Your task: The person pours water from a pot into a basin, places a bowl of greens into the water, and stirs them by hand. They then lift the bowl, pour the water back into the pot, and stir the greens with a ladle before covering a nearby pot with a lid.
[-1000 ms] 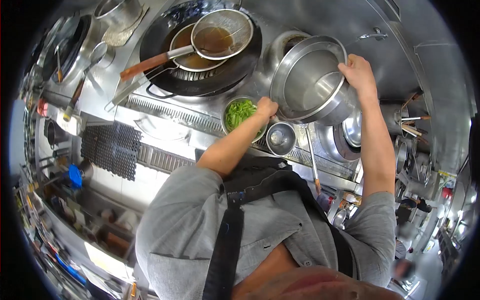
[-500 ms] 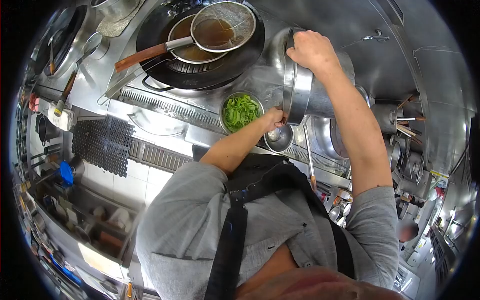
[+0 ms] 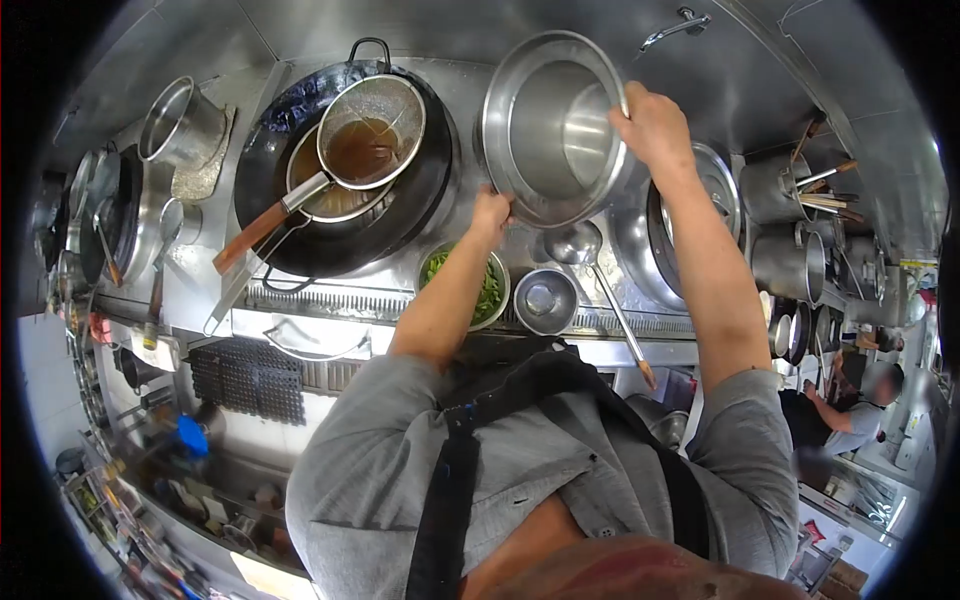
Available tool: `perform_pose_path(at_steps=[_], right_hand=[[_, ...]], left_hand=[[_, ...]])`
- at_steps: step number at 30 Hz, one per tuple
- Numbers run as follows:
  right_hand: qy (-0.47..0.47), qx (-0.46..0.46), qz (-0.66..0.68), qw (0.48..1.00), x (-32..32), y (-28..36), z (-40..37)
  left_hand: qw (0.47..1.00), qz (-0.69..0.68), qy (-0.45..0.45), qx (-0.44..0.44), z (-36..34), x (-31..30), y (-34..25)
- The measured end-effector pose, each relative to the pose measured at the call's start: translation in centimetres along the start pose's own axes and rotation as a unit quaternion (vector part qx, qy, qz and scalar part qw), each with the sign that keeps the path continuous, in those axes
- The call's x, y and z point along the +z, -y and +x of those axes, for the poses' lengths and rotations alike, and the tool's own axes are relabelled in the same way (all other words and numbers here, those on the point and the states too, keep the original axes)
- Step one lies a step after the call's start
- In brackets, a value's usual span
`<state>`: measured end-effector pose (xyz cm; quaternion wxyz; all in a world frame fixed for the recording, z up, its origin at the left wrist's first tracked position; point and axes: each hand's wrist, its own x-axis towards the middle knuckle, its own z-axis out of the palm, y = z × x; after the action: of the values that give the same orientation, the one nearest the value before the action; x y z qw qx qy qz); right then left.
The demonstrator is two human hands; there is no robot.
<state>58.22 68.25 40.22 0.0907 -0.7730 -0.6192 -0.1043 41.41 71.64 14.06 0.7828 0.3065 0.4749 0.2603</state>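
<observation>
A large steel pot with a wide flared rim (image 3: 503, 110) is gripped between my two hands, its open mouth turned toward me. At the lower left of that rim, my left hand (image 3: 490, 213) has its fingers closed on the edge. My right hand (image 3: 655, 130) is closed on the rim's right side, thumb near the edge. Just below are a steel bowl of chopped green leaves (image 3: 488, 290), partly behind my left forearm, and a small steel bowl (image 3: 546, 302). A ladle with a wooden handle (image 3: 618, 305) lies to their right. No contents show inside the pot.
At left, a black wok (image 3: 425, 190) carries two strainers, the upper strainer (image 3: 370, 130) over brown liquid. A steel pan (image 3: 645, 240) and stockpot (image 3: 788, 265) stand right. A faucet (image 3: 675, 28) projects from the back wall. Another person (image 3: 850, 420) is at far right.
The pot has swung from nearly edge-on to mouth toward me, both hands still on its rim. My left hand has moved left and up. The view has shifted, uncovering the small bowl and ladle.
</observation>
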Motion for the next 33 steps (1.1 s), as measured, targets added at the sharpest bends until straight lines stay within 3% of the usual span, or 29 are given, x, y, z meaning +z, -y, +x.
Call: perform_pose_path(at_steps=[3, 9, 14, 16, 17, 19, 20, 22, 24, 25, 26, 28, 29, 30, 31, 32, 33], right_hand=[[-0.003, 0.044, 0.015, 0.999, 2.8, -4.2, -0.1], [0.024, 0.163, 0.008, 0.986, 9.1, -10.6, -1.6], [0.032, 0.235, 0.107, 0.966, 14.0, -14.8, -3.1], [0.135, 0.391, 0.230, 0.881, 15.0, -14.9, -3.8], [0.138, 0.396, 0.235, 0.877, 15.7, -15.0, -4.9], [0.025, 0.349, 0.259, 0.900, 16.7, -15.4, -7.5], [0.025, 0.355, 0.261, 0.897, 16.6, -15.6, -8.9], [0.051, 0.353, 0.361, 0.861, 14.6, -14.7, -12.6], [0.040, 0.351, 0.365, 0.862, 15.4, -15.3, -18.1], [0.031, 0.375, 0.414, 0.829, 15.2, -14.9, -21.1], [0.019, 0.380, 0.411, 0.828, 14.8, -14.2, -24.2], [0.029, 0.425, 0.404, 0.810, 14.6, -12.4, -30.3], [0.030, 0.430, 0.407, 0.805, 15.1, -11.6, -33.5], [0.030, 0.435, 0.410, 0.801, 15.5, -10.4, -36.4], [0.053, 0.467, 0.403, 0.786, 15.5, -8.8, -38.4], [0.072, 0.498, 0.393, 0.769, 15.2, -7.2, -40.2], [0.100, 0.525, 0.401, 0.744, 15.0, -6.0, -41.5]], left_hand=[[0.989, 0.106, -0.071, 0.079, 3.6, 0.3, -0.7], [0.971, 0.144, -0.139, 0.129, 4.4, 1.5, -1.9], [0.960, 0.186, -0.133, 0.159, 4.1, 3.1, -4.9], [0.957, 0.207, -0.134, 0.155, 4.3, 3.8, -5.7], [0.945, 0.241, -0.148, 0.161, 4.5, 4.5, -6.0], [0.922, 0.302, -0.163, 0.182, 5.6, 5.7, -5.9], [0.895, 0.355, -0.178, 0.204, 6.1, 6.1, -5.8], [0.897, 0.369, -0.181, 0.164, 6.1, 5.4, -5.3], [0.917, 0.348, -0.137, 0.136, 5.5, 5.2, -5.4], [0.905, 0.389, -0.122, 0.121, 6.4, 4.3, -4.8], [0.880, 0.451, -0.089, 0.117, 6.7, 2.8, -4.3], [0.935, 0.338, -0.074, 0.077, 5.8, 1.0, -3.6], [0.932, 0.346, -0.084, 0.059, 3.9, -0.6, -2.9], [0.859, 0.484, -0.040, 0.165, 0.8, -2.1, -2.8], [0.751, 0.601, 0.013, 0.272, -1.8, -3.4, -2.9], [0.742, 0.634, 0.044, 0.212, -4.5, -5.7, -2.0], [0.654, 0.746, 0.055, 0.111, -7.3, -7.3, -1.6]])
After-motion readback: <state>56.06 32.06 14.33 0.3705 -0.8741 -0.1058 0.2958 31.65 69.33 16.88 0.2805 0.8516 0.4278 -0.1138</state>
